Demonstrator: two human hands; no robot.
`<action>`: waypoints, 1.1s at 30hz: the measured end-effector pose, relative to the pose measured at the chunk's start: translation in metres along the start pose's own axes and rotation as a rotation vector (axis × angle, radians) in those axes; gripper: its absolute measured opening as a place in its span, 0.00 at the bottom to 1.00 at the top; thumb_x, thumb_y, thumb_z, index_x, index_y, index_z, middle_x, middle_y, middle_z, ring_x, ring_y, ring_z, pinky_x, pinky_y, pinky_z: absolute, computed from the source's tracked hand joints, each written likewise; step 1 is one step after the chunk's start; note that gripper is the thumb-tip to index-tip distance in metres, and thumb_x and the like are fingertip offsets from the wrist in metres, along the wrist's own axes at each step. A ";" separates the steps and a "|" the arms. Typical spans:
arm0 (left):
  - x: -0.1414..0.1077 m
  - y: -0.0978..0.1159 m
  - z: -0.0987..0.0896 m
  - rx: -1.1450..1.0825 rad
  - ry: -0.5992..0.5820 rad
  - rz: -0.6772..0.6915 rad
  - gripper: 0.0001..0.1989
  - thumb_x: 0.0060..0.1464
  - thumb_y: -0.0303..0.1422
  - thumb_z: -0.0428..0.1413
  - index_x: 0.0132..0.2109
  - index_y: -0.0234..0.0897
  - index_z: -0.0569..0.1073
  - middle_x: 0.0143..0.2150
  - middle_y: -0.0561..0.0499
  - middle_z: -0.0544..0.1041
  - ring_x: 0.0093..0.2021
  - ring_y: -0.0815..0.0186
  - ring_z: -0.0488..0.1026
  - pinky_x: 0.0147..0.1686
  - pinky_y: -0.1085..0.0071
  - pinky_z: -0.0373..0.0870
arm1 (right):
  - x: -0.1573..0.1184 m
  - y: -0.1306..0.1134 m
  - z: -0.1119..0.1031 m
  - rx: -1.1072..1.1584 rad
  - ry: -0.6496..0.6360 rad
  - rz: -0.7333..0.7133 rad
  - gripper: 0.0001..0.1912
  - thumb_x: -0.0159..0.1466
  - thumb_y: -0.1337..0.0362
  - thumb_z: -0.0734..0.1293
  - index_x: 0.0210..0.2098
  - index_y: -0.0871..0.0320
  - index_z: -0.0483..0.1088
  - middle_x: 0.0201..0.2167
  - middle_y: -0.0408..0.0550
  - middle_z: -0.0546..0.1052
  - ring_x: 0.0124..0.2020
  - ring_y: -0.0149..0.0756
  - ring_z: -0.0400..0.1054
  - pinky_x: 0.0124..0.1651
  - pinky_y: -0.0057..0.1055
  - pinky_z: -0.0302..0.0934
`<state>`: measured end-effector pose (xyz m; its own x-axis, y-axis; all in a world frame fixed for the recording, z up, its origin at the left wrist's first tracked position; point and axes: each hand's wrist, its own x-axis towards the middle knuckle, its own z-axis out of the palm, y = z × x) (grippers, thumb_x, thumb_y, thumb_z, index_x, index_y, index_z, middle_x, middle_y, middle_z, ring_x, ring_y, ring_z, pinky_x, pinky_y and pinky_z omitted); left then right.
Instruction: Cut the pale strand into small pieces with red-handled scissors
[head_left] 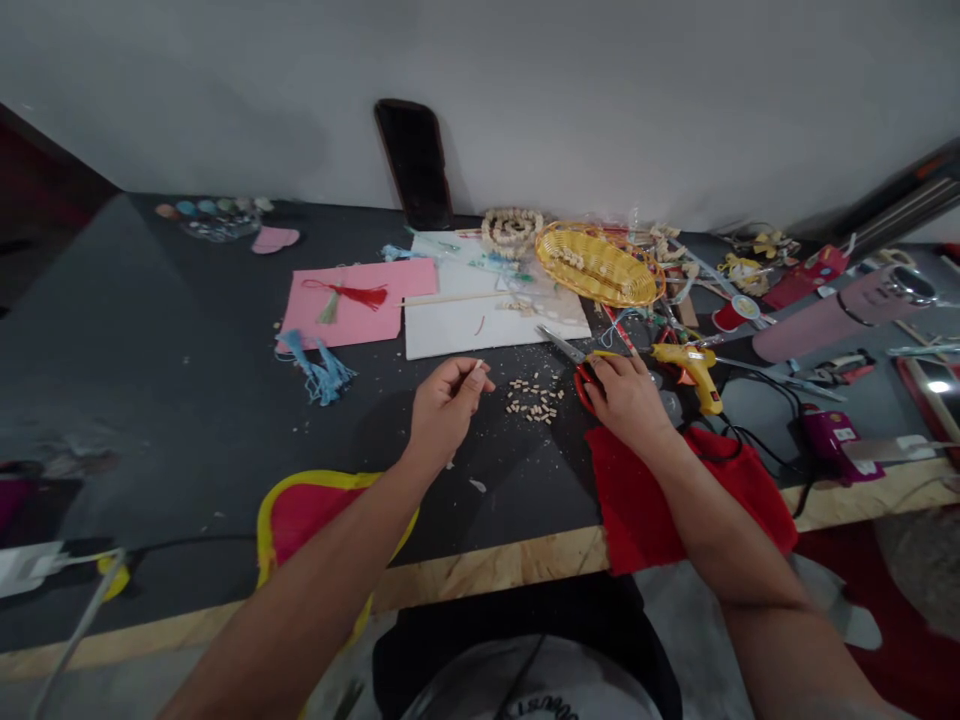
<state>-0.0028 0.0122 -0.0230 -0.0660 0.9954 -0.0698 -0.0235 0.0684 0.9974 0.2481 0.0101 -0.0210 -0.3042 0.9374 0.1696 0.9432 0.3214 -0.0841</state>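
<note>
Between thumb and fingertips, my left hand [448,402] pinches a small pale piece [478,366], mostly hidden by the fingers. My right hand [628,398] is closed over the red handles of a pair of scissors [564,346], whose blades point up and left, away from me. On the dark table between my hands lies a loose pile of short beige cut pieces [534,402] with pale crumbs around it. Just beyond are a white board [450,332] and a pink sheet [420,275] bearing a red tassel [364,296].
A yellow woven basket [637,285] stands behind the scissors. To the right are a yellow glue gun [697,375] with its cord, a pink bottle [825,318] and a red cloth [637,510]. A phone [414,160] leans on the wall. Blue tassels [321,372] lie left.
</note>
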 end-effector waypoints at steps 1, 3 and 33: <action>0.000 -0.001 0.000 -0.001 -0.003 0.001 0.10 0.53 0.37 0.58 0.38 0.35 0.74 0.27 0.53 0.73 0.19 0.75 0.59 0.19 0.78 0.56 | 0.000 0.000 0.000 0.003 0.008 -0.001 0.19 0.67 0.64 0.59 0.53 0.67 0.68 0.49 0.63 0.74 0.50 0.52 0.64 0.55 0.50 0.56; 0.001 -0.003 0.000 -0.002 -0.007 0.002 0.10 0.53 0.37 0.58 0.38 0.35 0.74 0.27 0.53 0.74 0.19 0.75 0.59 0.19 0.78 0.56 | 0.001 0.000 0.000 0.026 0.043 -0.006 0.18 0.67 0.63 0.59 0.52 0.65 0.70 0.48 0.63 0.73 0.50 0.52 0.63 0.56 0.51 0.56; 0.003 -0.004 0.003 -0.180 -0.033 -0.008 0.11 0.54 0.38 0.57 0.42 0.37 0.71 0.30 0.53 0.74 0.18 0.77 0.61 0.16 0.79 0.56 | 0.000 -0.015 0.000 0.233 0.085 -0.216 0.12 0.68 0.66 0.59 0.41 0.55 0.75 0.42 0.50 0.77 0.47 0.42 0.64 0.52 0.42 0.60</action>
<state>-0.0001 0.0153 -0.0275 -0.0328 0.9967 -0.0743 -0.2018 0.0662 0.9772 0.2338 0.0048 -0.0194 -0.4727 0.8327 0.2883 0.7991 0.5430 -0.2581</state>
